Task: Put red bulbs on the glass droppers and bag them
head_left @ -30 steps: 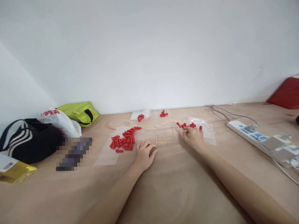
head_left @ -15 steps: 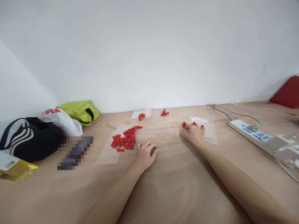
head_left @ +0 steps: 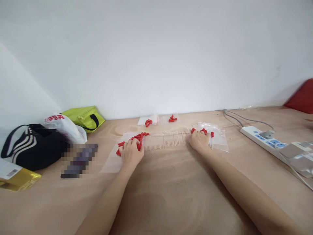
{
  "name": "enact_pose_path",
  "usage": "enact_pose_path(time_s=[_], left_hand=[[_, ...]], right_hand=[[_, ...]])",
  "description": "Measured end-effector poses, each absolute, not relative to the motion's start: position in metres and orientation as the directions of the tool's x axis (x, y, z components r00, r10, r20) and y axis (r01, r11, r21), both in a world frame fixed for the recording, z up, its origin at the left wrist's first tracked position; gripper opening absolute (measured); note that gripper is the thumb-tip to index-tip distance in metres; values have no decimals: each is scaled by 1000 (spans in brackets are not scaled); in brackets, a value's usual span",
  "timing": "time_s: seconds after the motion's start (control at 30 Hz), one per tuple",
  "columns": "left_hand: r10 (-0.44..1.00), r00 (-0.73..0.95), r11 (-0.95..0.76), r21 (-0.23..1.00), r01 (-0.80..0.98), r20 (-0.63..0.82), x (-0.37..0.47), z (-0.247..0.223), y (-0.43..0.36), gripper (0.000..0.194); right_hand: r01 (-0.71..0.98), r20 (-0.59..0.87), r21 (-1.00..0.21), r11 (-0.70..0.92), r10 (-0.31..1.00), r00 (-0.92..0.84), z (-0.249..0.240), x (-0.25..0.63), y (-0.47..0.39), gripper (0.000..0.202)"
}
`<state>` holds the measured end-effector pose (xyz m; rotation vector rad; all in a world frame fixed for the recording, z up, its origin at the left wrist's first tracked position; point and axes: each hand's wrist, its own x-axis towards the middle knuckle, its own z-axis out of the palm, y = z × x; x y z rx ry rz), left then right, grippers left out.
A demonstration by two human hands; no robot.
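Right, left hand (head_left: 132, 152) sits on the main pile of glossy red bulb-shaped pieces (head_left: 139, 136), fingers bent into it; can't tell if it grips one. Pile lies on a flat clear plastic bag (head_left: 111, 164). Right hand (head_left: 199, 140) is curled beside a few more red bulbs (head_left: 212, 134) at a second clear plastic bag (head_left: 219, 138); fingertips hidden, grip can't be told. Between hands: side-by-side row of slim transparent tubes (head_left: 158, 142) on the pale brown wooden tabletop (head_left: 168, 192). Two small red clusters (head_left: 172, 118) lie behind, near the wall.
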<state>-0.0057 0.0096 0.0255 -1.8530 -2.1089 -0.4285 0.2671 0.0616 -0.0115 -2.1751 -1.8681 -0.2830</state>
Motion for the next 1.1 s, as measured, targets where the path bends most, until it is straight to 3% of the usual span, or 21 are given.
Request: enact_pose_path(time_s=[0.17,0.4,0.53,0.63,0.73,0.8,0.9,1.1], left_hand=[[941,-139,186,-129,974,307,-15,35,10,29],[967,-107,151,-183,971,229,-11,37,7,30],[961,-48,106,-203,973,272,-9,44,4,26],[944,30,42,-209,977,329,-1,47,0,25],[913,211,-166,-155,974,349,15,44,-6,22],[851,405,-391,-111,914,334,28,37,-12,19],[759,559,-581,-38,813,333,44,20,-20,18],[801,451,-581,327,745,394,48,-9,-19,14]], right_hand=[[982,575,-71,176,811,-104,-27,275,22,25],[895,640,-243,373,756,-141,-42,269,0,20],[843,634,-301,446,754,-173,-43,266,2,16],[823,634,-305,480,747,-200,-42,265,0,24],[800,625,-296,522,739,-251,-39,264,-3,25],[777,607,-301,553,739,-291,-37,264,-4,23],[743,572,-315,591,743,-349,-34,263,-5,21],[702,511,-334,629,747,-427,-30,262,-7,18]])
